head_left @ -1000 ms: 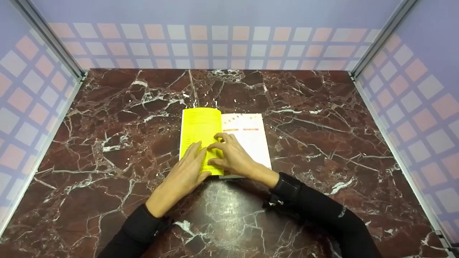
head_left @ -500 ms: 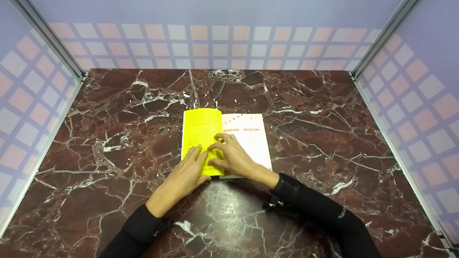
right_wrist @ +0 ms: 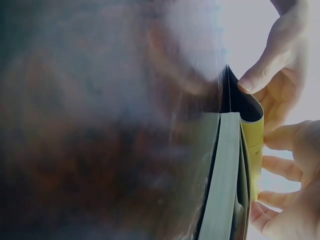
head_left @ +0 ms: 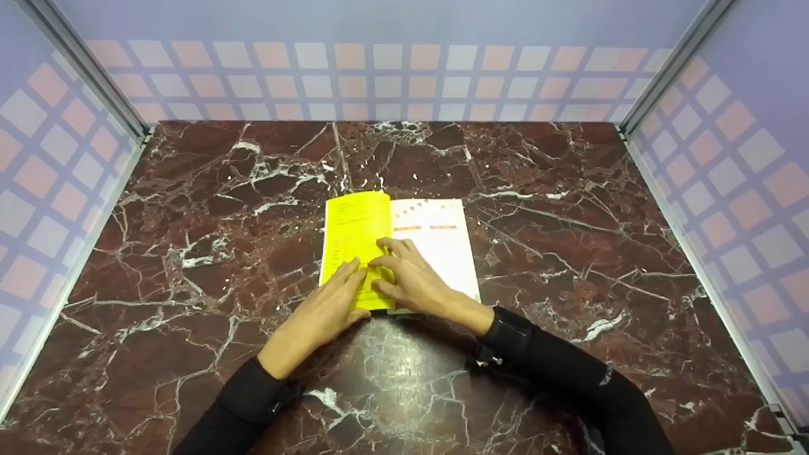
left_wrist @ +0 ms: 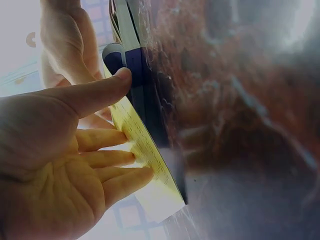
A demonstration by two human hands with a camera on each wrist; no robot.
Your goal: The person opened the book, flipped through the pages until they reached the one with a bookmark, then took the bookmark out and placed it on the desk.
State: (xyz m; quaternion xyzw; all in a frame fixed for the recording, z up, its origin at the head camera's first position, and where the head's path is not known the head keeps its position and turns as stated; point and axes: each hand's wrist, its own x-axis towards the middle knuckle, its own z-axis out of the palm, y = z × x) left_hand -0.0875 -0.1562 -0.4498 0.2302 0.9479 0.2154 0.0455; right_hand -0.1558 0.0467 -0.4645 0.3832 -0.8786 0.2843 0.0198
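Observation:
An open book lies on the table, with a yellow page [head_left: 360, 221] on its left side and a white page [head_left: 442, 253] on its right. My left hand [head_left: 322, 313] rests its fairly straight fingertips on the lower yellow page, its thumb near the bottom edge. The right hand [head_left: 414, 281] touches the yellow page beside the spine with bent, spread fingertips. In the left wrist view, the left hand [left_wrist: 75, 165] has its fingers against the yellow sheet [left_wrist: 145, 145]. The right wrist view shows the yellow sheet [right_wrist: 254, 155] curving beside the thick page block [right_wrist: 222, 175], with the right hand's [right_wrist: 300, 185] fingertips against it.
The dark red marbled table [head_left: 221, 253] surrounds the book. Pale purple panels with pink and white squares stand at the back [head_left: 404, 69], left [head_left: 57, 126] and right [head_left: 727, 139], joined by grey metal posts.
The yellow page's left edge has shifted slightly right. My left fingertips have slid slightly down and right across the page, while the right hand has barely moved.

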